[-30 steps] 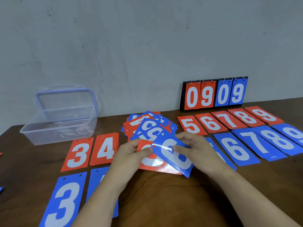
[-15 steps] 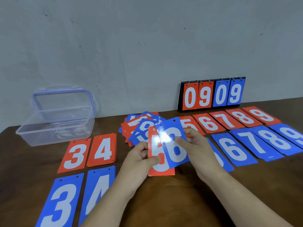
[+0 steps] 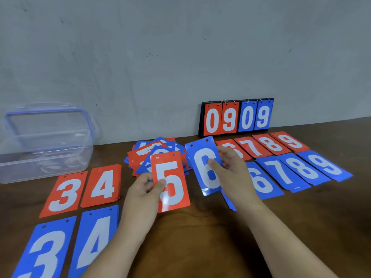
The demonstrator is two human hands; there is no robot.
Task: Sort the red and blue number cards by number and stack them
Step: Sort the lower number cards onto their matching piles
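Left hand (image 3: 144, 187): it pinches the red 5 card (image 3: 170, 181) at the left edge, thumb on the face, and the card is lifted from the table (image 3: 200, 237).
Right hand (image 3: 234, 173): it pinches the blue 6 card (image 3: 204, 165), thumb in front and fingers behind. This card is also in the air, a little tilted.
Two cards: side by side, not touching.
Unsorted heap (image 3: 156, 151): at 12 o'clock from the left hand, red and blue mixed.
At 9 o'clock: red 3 pile (image 3: 64, 193) and red 4 pile (image 3: 102, 185); nearer to the person, blue 3 pile (image 3: 46, 251) and blue 4 pile (image 3: 94, 237).
At 3 o'clock: red 7 to 9 in the far row (image 3: 271, 143), with a red pile before them half hidden; blue 6 to 9 in the near row (image 3: 303, 167).
Piles for 5: hidden behind the right hand; I cannot tell.
Piles for 0, 1, 2: none in view.
Progress: I think about the middle. The rows are formed, but the heap, both held cards and the final stacking remain.
Behind: scoreboard (image 3: 236, 117) at 1 o'clock, plastic box (image 3: 46, 147) at 10 o'clock.
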